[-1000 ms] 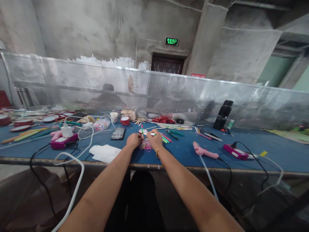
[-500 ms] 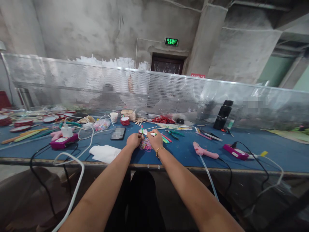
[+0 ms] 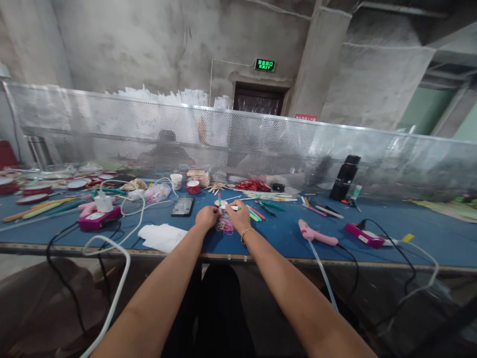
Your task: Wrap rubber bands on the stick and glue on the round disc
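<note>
My left hand [image 3: 207, 218] is closed on a small upright stick [image 3: 219, 199] with red and green bands. My right hand [image 3: 240, 217] pinches a white marker with a green end [image 3: 235, 207], its other end close to the stick. Beneath and between both hands lies a heap of thin multicoloured bands [image 3: 225, 226]. A round white-and-red disc [image 3: 222, 203] sits just behind the stick. Beside my right hand rest several coloured markers [image 3: 257, 214], and green-handled pliers [image 3: 274, 205] are a little farther right.
A phone [image 3: 182, 206] and white cloth [image 3: 162, 237] lie to the left. Pink glue guns, one at right [image 3: 316, 234], have trailing cords. Purple power strips [image 3: 365, 235], a black bottle [image 3: 345, 177], a paper cup [image 3: 176, 181] and a perforated metal screen [image 3: 261, 139] surround the work area.
My right hand has shifted very slightly left, and the marker in it now lies a little flatter. My left hand and the banded stick stay nearly where they were.
</note>
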Motion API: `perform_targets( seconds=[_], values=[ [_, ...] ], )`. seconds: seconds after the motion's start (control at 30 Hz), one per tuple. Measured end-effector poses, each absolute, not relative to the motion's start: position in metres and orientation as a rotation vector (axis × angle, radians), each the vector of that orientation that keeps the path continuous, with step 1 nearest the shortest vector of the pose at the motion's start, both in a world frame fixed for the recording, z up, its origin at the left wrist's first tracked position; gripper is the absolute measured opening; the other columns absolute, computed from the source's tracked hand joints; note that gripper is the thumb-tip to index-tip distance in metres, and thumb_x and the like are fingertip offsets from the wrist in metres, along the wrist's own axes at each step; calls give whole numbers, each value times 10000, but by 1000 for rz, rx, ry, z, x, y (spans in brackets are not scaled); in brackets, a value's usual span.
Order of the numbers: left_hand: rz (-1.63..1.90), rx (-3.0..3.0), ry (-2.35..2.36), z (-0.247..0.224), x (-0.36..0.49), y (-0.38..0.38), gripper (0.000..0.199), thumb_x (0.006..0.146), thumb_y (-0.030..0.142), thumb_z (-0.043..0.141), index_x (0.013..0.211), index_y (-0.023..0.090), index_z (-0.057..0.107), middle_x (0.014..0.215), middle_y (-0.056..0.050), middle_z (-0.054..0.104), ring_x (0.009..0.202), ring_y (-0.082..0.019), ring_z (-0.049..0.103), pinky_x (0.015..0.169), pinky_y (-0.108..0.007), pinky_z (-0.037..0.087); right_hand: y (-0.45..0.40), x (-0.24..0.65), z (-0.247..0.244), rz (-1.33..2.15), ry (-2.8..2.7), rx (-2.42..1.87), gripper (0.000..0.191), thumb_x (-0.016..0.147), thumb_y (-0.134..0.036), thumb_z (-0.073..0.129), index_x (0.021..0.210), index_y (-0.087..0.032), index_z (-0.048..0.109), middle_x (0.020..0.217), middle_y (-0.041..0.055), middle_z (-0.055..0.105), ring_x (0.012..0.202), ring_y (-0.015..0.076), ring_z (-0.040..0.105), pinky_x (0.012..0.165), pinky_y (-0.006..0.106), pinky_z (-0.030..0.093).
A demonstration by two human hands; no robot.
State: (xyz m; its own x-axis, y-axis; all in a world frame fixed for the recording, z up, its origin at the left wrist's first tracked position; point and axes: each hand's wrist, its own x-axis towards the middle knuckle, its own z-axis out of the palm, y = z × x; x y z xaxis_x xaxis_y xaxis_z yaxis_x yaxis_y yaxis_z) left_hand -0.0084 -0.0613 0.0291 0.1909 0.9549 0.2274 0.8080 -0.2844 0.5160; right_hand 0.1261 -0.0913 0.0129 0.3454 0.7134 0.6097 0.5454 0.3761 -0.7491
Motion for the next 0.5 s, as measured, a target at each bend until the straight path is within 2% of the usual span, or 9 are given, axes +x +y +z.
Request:
perform_targets(
  seconds=[0.5],
  values=[
    [737,2215,1664,29,-9,-60,249,810,399,573,852,231,752,748,-40,692,694,-153,589,605,-236,352,-91,126,13,129,-1318,-1306,155,733,-348,508,655,-228,568,682,-6,662,691,173,580,641,250,425]
  ],
)
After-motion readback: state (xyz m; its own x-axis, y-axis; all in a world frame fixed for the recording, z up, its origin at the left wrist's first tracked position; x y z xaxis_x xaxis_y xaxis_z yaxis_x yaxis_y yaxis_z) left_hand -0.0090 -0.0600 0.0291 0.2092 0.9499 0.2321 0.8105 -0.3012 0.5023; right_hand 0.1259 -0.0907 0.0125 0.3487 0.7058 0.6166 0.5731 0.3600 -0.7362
